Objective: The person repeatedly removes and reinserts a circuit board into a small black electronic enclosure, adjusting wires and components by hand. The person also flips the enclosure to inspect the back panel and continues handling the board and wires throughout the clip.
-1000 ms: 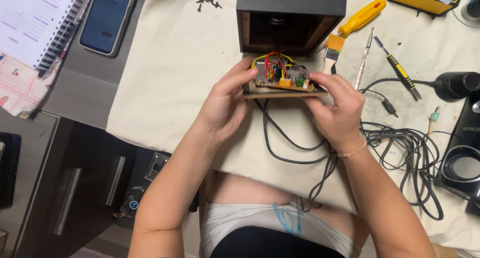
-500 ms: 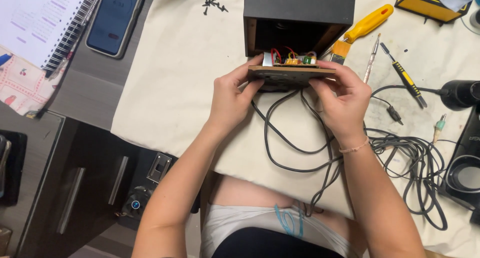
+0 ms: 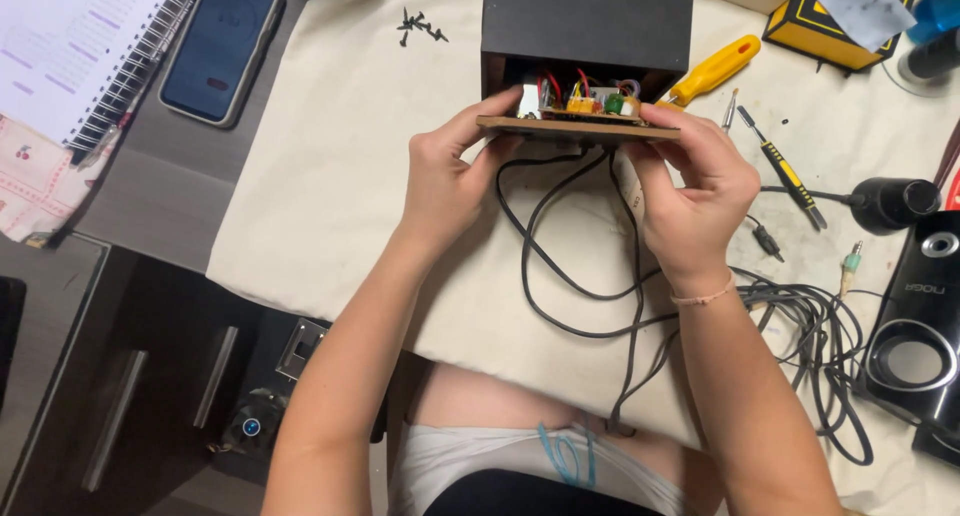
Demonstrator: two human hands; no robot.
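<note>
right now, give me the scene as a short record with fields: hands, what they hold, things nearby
left hand: grips the left end of the panel
right hand: grips the right end of the panel
panel: brown board with a circuit board on it, held at the open side of the black box
cables: black, hanging from the panel over the cream cloth
tools: yellow-handled screwdriver right of the box
other: loose screws, phone, notebook, black speaker

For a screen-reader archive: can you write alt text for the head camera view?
Two bare hands, left hand and right hand, hold a circuit board panel at the open back of a black speaker box on a cream cloth, black cables trailing below.
</note>
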